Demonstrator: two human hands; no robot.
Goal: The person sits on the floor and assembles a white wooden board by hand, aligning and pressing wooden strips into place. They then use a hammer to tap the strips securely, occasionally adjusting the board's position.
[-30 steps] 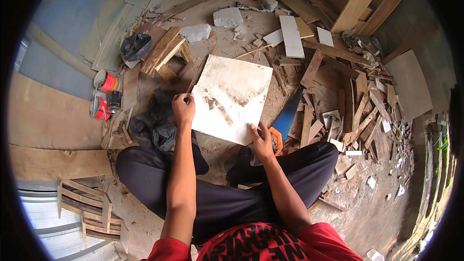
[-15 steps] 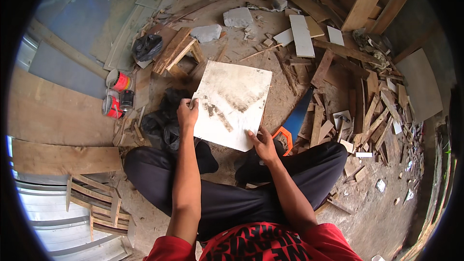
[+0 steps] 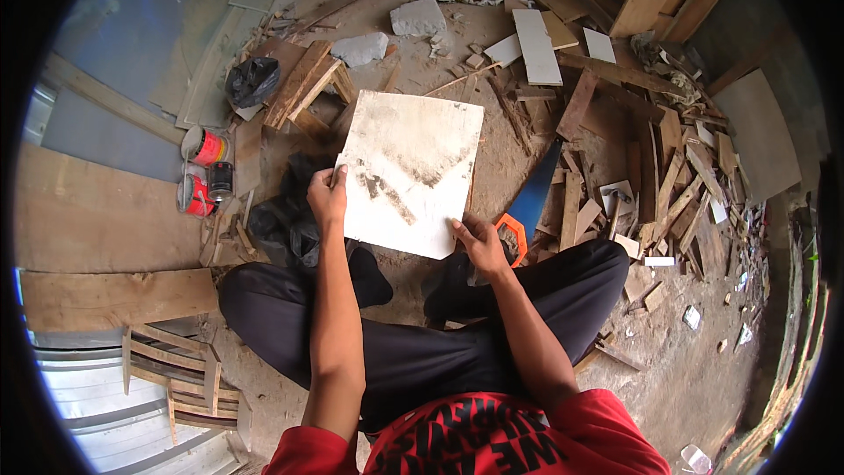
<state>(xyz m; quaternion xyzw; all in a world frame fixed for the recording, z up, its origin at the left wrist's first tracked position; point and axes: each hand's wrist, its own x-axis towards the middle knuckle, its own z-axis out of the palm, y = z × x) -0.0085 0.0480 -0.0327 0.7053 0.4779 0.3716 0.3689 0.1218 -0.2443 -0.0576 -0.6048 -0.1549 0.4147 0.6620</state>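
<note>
Dusty floor point(image 3: 677, 356) runs beneath everything, strewn with scraps and splinters. At the far left, two red cans point(image 3: 205, 148) and a black can point(image 3: 221, 181) stand grouped near the wall boards. Right of them, a crumpled black plastic bag point(image 3: 294, 224) lies beside the left hand point(image 3: 328, 199), with a small wooden frame point(image 3: 301, 84) farther off. That left hand is closed on the left edge of an off-white panel point(image 3: 413, 167), thumb on the upper face and fingers curled mostly out of sight. The panel (roughly square, smudged with dark stains) is held between the two hands, in front of the crossed legs. At its lower right corner, the right hand point(image 3: 482, 246) grasps the edge, partly closed, thumb on top and fingers behind. Just beyond lies a handsaw point(image 3: 538, 193) with a blue blade and orange handle; past it, a heap of wood offcuts point(image 3: 673, 202) spreads rightward.
</note>
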